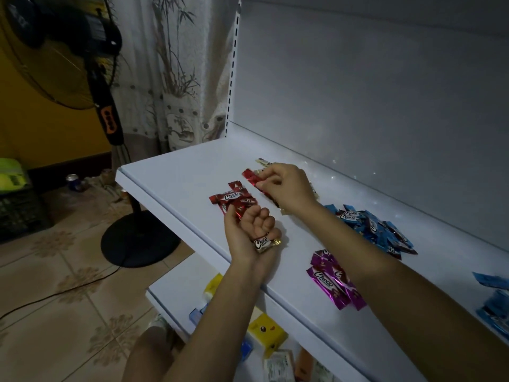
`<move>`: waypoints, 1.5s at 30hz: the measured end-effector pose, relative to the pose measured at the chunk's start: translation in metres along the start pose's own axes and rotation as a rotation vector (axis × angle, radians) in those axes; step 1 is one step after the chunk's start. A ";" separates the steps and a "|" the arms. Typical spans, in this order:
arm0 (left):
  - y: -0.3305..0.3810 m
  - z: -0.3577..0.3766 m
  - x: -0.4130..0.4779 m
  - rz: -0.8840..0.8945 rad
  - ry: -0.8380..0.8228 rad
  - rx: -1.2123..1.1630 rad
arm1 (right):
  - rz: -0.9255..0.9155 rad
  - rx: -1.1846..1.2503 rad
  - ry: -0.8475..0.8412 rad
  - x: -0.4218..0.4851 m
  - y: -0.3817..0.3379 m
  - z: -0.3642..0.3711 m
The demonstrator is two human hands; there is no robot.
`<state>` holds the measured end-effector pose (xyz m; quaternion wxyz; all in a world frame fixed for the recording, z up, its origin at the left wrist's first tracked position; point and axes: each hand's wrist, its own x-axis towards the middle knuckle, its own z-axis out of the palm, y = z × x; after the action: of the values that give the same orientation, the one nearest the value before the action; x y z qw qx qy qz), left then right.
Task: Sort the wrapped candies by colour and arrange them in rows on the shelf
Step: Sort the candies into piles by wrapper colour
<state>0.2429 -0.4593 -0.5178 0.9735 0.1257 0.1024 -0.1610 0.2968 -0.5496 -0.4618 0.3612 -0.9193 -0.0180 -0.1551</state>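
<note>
Sorting: a person stands at the white shelf [165, 175]; colours are grouped, but I judge the rows unfinished.
Left hand [248, 232]: centre of the frame, palm up, fingers curled round a fan of red candies [234, 202] and one gold candy [265, 242]. It seems to act as a holding stock.
Right hand [286, 186]: just above centre, thumb and fingertips pinching a red candy [252, 177] low over the shelf, probably to lay it in a red row. I cannot tell whether it touches the shelf.
Gold candies [263, 162]: mostly hidden behind the right hand, towards the back wall.
Blue pile [371, 227]: right of centre, a loose heap, gathered by colour but not lined up.
Purple candies [333, 279]: lower right, side by side near the front edge.
Fan [104, 78]: upper left, on the floor, clear of the shelf.
</note>
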 end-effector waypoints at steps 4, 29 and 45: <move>0.000 -0.001 -0.001 -0.034 -0.025 -0.007 | -0.124 -0.314 -0.096 0.017 -0.005 0.023; -0.008 0.010 -0.015 0.045 -0.075 0.281 | -0.193 0.143 -0.110 -0.089 0.020 -0.040; -0.048 -0.002 -0.008 0.455 -0.829 2.253 | 0.060 -0.337 0.083 0.047 0.084 -0.024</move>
<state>0.2185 -0.5002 -0.5282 0.2850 0.8532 -0.4367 -0.0134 0.3468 -0.6317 -0.4864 0.2069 -0.9598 0.0504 -0.1828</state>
